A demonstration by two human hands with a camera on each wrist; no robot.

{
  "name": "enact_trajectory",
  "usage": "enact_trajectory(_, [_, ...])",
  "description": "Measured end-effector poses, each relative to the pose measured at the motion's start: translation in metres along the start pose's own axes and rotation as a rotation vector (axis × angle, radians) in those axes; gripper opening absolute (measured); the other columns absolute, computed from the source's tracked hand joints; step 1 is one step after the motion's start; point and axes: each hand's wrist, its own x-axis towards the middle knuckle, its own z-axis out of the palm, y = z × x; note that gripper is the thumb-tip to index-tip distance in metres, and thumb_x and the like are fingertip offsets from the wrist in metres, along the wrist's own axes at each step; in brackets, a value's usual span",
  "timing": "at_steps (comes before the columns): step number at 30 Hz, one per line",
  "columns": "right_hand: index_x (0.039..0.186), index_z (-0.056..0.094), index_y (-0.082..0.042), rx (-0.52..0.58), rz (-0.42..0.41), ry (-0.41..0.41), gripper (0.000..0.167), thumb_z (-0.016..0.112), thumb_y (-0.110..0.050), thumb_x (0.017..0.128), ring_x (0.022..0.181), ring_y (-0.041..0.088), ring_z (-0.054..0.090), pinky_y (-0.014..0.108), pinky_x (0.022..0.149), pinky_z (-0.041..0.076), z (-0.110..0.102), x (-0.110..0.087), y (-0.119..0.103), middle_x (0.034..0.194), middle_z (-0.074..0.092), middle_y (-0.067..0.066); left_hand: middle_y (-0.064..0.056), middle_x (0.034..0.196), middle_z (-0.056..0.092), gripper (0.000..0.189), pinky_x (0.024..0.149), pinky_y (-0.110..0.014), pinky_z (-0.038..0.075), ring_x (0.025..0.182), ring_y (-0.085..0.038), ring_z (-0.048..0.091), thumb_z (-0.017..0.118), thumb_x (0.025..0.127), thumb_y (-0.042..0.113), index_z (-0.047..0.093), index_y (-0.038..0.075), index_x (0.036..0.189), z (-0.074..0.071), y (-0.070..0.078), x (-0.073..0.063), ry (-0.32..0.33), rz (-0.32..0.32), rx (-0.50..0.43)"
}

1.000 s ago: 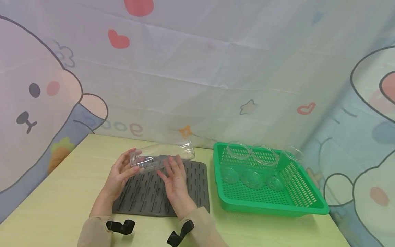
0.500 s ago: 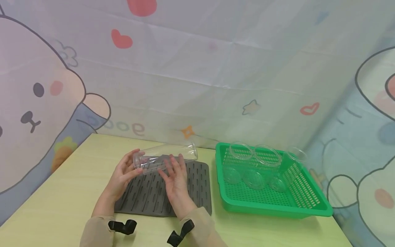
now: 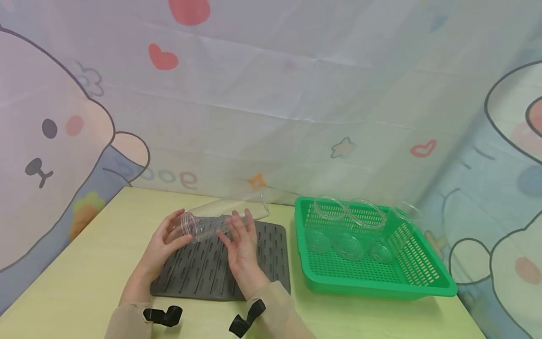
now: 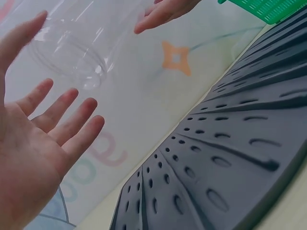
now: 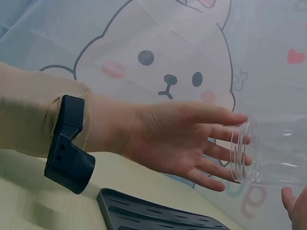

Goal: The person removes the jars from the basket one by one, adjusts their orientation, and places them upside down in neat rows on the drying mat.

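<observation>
A long, clear jar (image 3: 211,227) with a ringed rim lies sideways in the air above a dark grey ribbed mat (image 3: 203,273). My left hand (image 3: 161,242) holds its rim end, thumb on the near side and fingers on the far side. In the right wrist view the fingertips of that hand show at the jar's rings (image 5: 243,148). My right hand (image 3: 244,249), palm up, touches the underside of the jar's body with spread, fairly straight fingers. The jar's far end points toward the back right; its outline is faint against the backdrop.
To the right stands a green perforated basket (image 3: 377,290) with three clear jars upright in it, their rims (image 3: 366,214) rising about its back edge. A printed cloth (image 3: 271,94) hangs behind the pale yellow table (image 3: 76,278).
The jar has tilted slightly, its rim end now turned more toward the head view. My left hand has shifted a little with it; my right hand stays nearly in place.
</observation>
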Motion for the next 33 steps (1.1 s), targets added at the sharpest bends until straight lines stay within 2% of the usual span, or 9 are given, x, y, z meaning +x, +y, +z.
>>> enact_trajectory(4, [0.156, 0.016, -0.01, -0.034, -0.019, 0.001, 0.08, 0.061, -0.013, 0.09, 0.139, 0.035, 0.04, 0.048, 0.103, 0.049, 0.002, 0.006, -0.002, 0.156, 0.031, 0.021, -0.007, 0.153, 0.033, 0.061, 0.102, -0.019, 0.041, 0.123, 0.007, 0.044, 0.051, 0.101, 0.013, 0.023, 0.01, 0.155, -0.007, -0.006, -0.004, 0.038, 0.039, 0.015])
enact_trajectory(6, [0.156, 0.018, -0.011, -0.053, -0.034, 0.009, 0.079, 0.062, -0.012, 0.09, 0.136, 0.033, 0.044, 0.048, 0.103, 0.049, 0.003, 0.009, -0.003, 0.155, 0.033, 0.021, 0.005, 0.145, 0.041, 0.057, 0.092, -0.007, 0.042, 0.118, 0.013, 0.048, 0.051, 0.102, 0.014, 0.026, 0.008, 0.153, -0.012, -0.01, -0.006, 0.067, 0.06, 0.005])
enact_trajectory(9, [0.155, 0.023, -0.012, -0.079, -0.054, 0.023, 0.077, 0.063, -0.011, 0.09, 0.129, 0.029, 0.05, 0.048, 0.101, 0.05, 0.006, 0.015, -0.005, 0.153, 0.036, 0.02, 0.017, 0.134, 0.045, 0.056, 0.09, -0.004, 0.042, 0.115, 0.013, 0.05, 0.053, 0.101, 0.014, 0.028, 0.004, 0.151, -0.018, -0.015, -0.009, 0.11, 0.053, -0.004])
enact_trajectory(13, [0.154, 0.027, -0.013, -0.118, -0.072, 0.031, 0.075, 0.066, -0.011, 0.09, 0.12, 0.023, 0.057, 0.051, 0.104, 0.048, 0.01, 0.022, -0.007, 0.151, 0.04, 0.018, -0.001, 0.144, 0.043, 0.063, 0.088, -0.003, 0.041, 0.113, 0.015, 0.045, 0.057, 0.1, 0.018, 0.027, 0.0, 0.151, -0.025, -0.023, -0.013, 0.129, -0.021, 0.096])
enact_trajectory(16, [0.153, 0.029, -0.014, -0.147, -0.083, 0.025, 0.076, 0.068, -0.012, 0.088, 0.123, 0.025, 0.057, 0.053, 0.106, 0.045, 0.013, 0.029, -0.008, 0.149, 0.043, 0.016, -0.017, 0.152, 0.034, 0.066, 0.087, -0.002, 0.039, 0.116, 0.012, 0.04, 0.058, 0.099, 0.022, 0.026, 0.0, 0.152, -0.029, -0.027, -0.014, 0.126, -0.073, 0.156])
enact_trajectory(19, [0.152, 0.032, -0.016, -0.175, -0.097, 0.006, 0.078, 0.072, -0.012, 0.086, 0.13, 0.028, 0.051, 0.053, 0.107, 0.044, 0.017, 0.035, -0.008, 0.148, 0.045, 0.013, -0.02, 0.154, 0.032, 0.067, 0.088, -0.002, 0.038, 0.128, -0.009, 0.043, 0.058, 0.1, 0.024, 0.025, 0.001, 0.152, -0.031, -0.031, -0.014, 0.119, -0.112, 0.171])
enact_trajectory(23, [0.15, 0.036, -0.018, -0.267, -0.12, -0.027, 0.079, 0.076, -0.013, 0.083, 0.134, 0.029, 0.045, 0.049, 0.107, 0.044, 0.023, 0.041, -0.006, 0.147, 0.047, 0.01, -0.023, 0.155, 0.03, 0.067, 0.086, -0.002, 0.036, 0.138, -0.039, 0.034, 0.057, 0.1, 0.024, 0.024, -0.001, 0.152, -0.035, -0.036, -0.017, 0.08, -0.156, 0.196])
enact_trajectory(30, [0.147, 0.041, -0.02, -0.545, -0.16, -0.055, 0.077, 0.08, -0.018, 0.081, 0.132, 0.027, 0.048, 0.046, 0.102, 0.049, 0.03, 0.048, 0.005, 0.143, 0.051, 0.003, -0.03, 0.153, 0.03, 0.067, 0.084, -0.001, 0.035, 0.136, -0.046, 0.036, 0.059, 0.098, 0.019, 0.025, -0.007, 0.15, -0.038, -0.042, -0.017, 0.049, -0.165, 0.226])
enact_trajectory(33, [0.147, 0.042, -0.019, -0.603, -0.172, -0.069, 0.077, 0.081, -0.017, 0.08, 0.131, 0.026, 0.048, 0.048, 0.099, 0.05, 0.032, 0.05, 0.011, 0.142, 0.051, 0.003, -0.03, 0.153, 0.03, 0.067, 0.084, 0.0, 0.035, 0.136, -0.046, 0.036, 0.059, 0.098, 0.018, 0.025, -0.007, 0.15, -0.038, -0.042, -0.017, 0.057, -0.175, 0.23])
